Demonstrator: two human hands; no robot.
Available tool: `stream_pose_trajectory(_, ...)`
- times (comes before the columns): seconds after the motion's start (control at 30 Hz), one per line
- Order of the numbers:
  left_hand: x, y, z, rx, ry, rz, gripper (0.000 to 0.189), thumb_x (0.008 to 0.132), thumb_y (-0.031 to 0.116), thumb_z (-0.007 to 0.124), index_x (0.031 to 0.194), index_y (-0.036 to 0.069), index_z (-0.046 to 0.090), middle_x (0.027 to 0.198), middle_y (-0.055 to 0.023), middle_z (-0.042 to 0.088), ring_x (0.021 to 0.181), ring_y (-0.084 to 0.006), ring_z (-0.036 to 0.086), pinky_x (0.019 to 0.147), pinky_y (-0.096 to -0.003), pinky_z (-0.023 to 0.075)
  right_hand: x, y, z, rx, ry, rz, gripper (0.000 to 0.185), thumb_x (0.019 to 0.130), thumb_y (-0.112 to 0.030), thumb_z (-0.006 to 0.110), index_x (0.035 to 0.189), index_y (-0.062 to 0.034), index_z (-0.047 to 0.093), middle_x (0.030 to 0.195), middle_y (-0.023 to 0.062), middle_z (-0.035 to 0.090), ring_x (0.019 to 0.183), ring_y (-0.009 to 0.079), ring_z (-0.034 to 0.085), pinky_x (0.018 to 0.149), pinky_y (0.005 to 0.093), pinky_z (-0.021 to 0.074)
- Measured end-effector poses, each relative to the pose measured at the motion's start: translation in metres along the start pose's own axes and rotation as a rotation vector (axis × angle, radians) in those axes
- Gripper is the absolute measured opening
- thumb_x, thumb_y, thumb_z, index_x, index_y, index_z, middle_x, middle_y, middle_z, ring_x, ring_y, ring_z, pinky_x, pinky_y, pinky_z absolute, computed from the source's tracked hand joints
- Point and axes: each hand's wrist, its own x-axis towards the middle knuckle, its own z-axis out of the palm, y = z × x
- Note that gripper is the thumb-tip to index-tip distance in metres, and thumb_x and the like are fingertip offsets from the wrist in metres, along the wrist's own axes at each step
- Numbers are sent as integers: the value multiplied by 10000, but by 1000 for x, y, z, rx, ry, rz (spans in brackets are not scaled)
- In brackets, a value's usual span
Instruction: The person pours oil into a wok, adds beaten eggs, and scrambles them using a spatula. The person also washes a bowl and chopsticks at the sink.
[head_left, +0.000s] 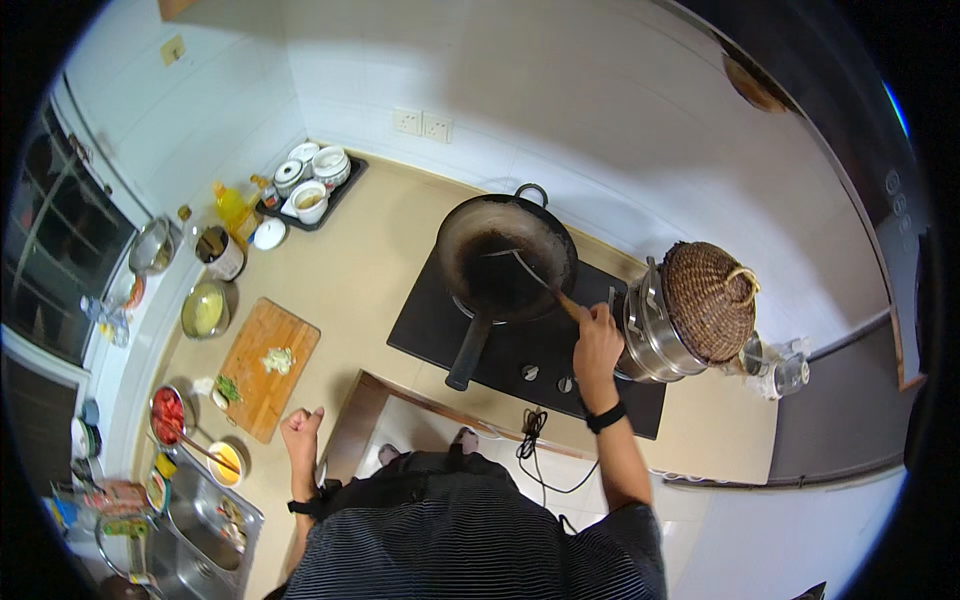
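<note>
My right hand grips the wooden handle of a metal spatula. The spatula's head rests inside a dark wok, whose inner bottom is blackened; I see no food in it. The wok sits on the left burner of a black cooktop, its long handle pointing towards me. My left hand is curled into a loose fist with the thumb out, near the counter's edge, and holds nothing. Beside it lies a wooden cutting board bearing chopped pale pieces and chopped greens.
A steel steamer pot with a woven lid stands right of the wok. Leftward are bowls of cut tomato, beaten egg with chopsticks and pale yellow food. A sink, seasoning tray and hanging cable are nearby.
</note>
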Motion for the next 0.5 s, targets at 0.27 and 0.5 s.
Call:
stream_pose_trajectory(0.27,8,21,26,37,-132,82,541,859,40,727,610,139,258,597,90,263,579,-37,221,512,-257,196,-46,-10,25,82,70,22,324,786,-47,699,1103,-88,648,1093,85,597,956,308,612,840,452,500)
stream_pose_trajectory(0.5,2,22,33,-8,-181,108,547,868,39,718,619,140,242,604,93,253,588,-41,207,515,-255,194,-114,-44,62,274,14,-102,113,854,-158,690,941,-89,673,861,98,657,796,313,657,745,453,541)
